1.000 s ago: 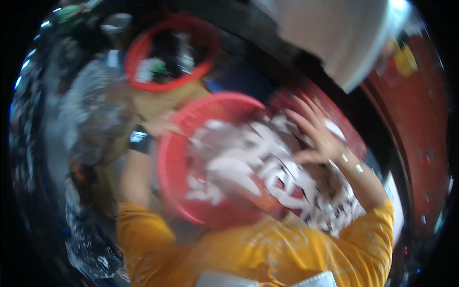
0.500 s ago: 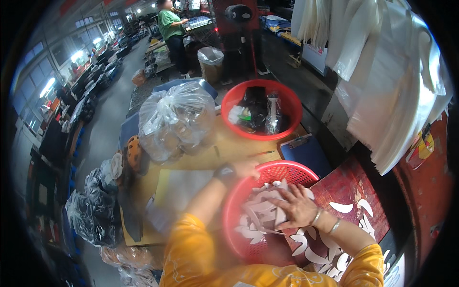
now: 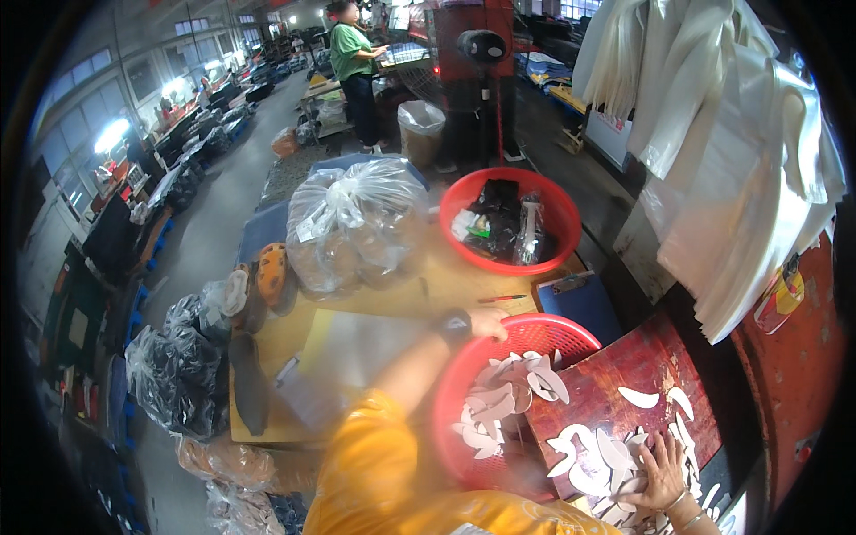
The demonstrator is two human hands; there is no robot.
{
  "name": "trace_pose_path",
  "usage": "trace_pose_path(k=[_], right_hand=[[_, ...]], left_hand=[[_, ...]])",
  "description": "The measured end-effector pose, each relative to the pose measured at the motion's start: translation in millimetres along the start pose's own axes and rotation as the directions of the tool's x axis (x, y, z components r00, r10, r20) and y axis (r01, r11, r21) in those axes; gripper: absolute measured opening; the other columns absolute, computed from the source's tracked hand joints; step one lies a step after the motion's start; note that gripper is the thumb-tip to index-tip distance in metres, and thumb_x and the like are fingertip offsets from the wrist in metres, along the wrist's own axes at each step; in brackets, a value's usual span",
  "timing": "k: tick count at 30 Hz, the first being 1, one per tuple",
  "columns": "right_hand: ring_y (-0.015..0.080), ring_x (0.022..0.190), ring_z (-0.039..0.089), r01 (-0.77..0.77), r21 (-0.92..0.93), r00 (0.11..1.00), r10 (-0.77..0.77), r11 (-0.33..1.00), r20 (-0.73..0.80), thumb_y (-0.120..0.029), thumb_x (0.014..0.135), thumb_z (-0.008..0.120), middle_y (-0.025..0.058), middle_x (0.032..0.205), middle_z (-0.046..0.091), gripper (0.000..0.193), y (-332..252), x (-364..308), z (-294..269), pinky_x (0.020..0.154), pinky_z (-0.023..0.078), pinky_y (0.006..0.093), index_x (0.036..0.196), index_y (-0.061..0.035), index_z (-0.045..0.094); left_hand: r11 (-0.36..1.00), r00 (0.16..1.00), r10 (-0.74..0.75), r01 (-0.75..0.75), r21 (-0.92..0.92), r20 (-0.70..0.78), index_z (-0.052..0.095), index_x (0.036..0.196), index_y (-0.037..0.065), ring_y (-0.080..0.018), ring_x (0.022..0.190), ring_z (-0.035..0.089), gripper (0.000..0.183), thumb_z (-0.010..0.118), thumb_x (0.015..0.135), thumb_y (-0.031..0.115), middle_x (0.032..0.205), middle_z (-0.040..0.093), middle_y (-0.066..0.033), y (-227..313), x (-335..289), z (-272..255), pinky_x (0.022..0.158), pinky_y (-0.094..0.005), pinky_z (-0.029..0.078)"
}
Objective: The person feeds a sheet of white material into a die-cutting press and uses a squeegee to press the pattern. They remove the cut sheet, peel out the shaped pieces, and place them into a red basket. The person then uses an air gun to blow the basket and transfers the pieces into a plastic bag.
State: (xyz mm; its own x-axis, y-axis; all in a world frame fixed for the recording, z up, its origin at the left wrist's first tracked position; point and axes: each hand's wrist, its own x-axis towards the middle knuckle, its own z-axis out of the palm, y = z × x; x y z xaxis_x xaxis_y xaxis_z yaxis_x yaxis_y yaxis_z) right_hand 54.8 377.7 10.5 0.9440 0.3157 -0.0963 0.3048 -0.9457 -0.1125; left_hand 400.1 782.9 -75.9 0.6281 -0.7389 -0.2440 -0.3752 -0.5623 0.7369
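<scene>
A red perforated plastic basket (image 3: 557, 330) stands at the table's edge, partly under a worn dark-red board (image 3: 580, 385). Inside it lie several pale curved cut pieces (image 3: 499, 397). My left hand (image 3: 489, 325) grips the basket's far rim, fingers curled over it. More of the same white, crescent-like pieces (image 3: 593, 456) are heaped on the near part of the board. Spread over that heap is my right hand (image 3: 662, 473), palm down, fingers apart, touching pieces; whether any is held underneath is hidden.
Behind the basket sit a red basin (image 3: 464, 256) with packaged items, a blue clipboard (image 3: 584, 308) and a pen (image 3: 502, 298). A stuffed clear plastic bag (image 3: 352, 227) and dark bags (image 3: 178, 379) lie leftward. Clear plastic sheets (image 3: 713, 178) hang at right. A person in green (image 3: 350, 53) stands far off.
My right hand has left the pieces in the basket and moved right and nearer, onto the heap on the board. My left hand still holds the rim. The view has shifted slightly.
</scene>
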Motion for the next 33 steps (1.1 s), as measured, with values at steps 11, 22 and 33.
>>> trace_pose_path(k=[11,22,33], right_hand=[[0.035,0.098,0.046,0.127,0.042,0.978,-0.118,0.991,-0.174,-0.053,0.061,0.071,0.0151,0.117,0.049,0.068,-55,71,17,0.082,0.037,0.0495,0.116,-0.0159,0.058],[0.0321,0.088,0.052,0.344,0.108,0.898,-0.293,0.933,-0.328,-0.047,0.068,0.072,0.0141,0.108,0.053,0.052,-139,197,23,0.076,0.043,0.0422,0.106,-0.013,0.062],[0.0439,0.135,0.022,0.236,0.149,0.97,-0.222,0.96,-0.104,-0.068,0.076,0.052,0.021,0.147,0.027,0.085,-54,25,-44,0.107,0.013,0.0624,0.143,-0.0182,0.033]], left_hand=[[0.992,0.999,-0.038,0.042,-0.12,0.033,0.064,0.088,0.002,-0.0214,0.072,0.06,0.029,0.061,0.067,0.021,0.077,0.064,-0.0131,39,-22,0,0.066,-0.0343,0.045],[0.967,0.997,-0.048,0.063,-0.249,0.064,0.062,0.09,-0.003,-0.0217,0.073,0.061,0.032,0.062,0.065,0.017,0.08,0.065,-0.0149,27,-10,13,0.067,-0.0332,0.047],[0.966,0.999,-0.003,0.013,-0.26,0.039,0.061,0.093,-0.004,-0.0219,0.072,0.062,0.032,0.061,0.068,0.017,0.079,0.065,-0.0148,18,-8,16,0.067,-0.0335,0.048]])
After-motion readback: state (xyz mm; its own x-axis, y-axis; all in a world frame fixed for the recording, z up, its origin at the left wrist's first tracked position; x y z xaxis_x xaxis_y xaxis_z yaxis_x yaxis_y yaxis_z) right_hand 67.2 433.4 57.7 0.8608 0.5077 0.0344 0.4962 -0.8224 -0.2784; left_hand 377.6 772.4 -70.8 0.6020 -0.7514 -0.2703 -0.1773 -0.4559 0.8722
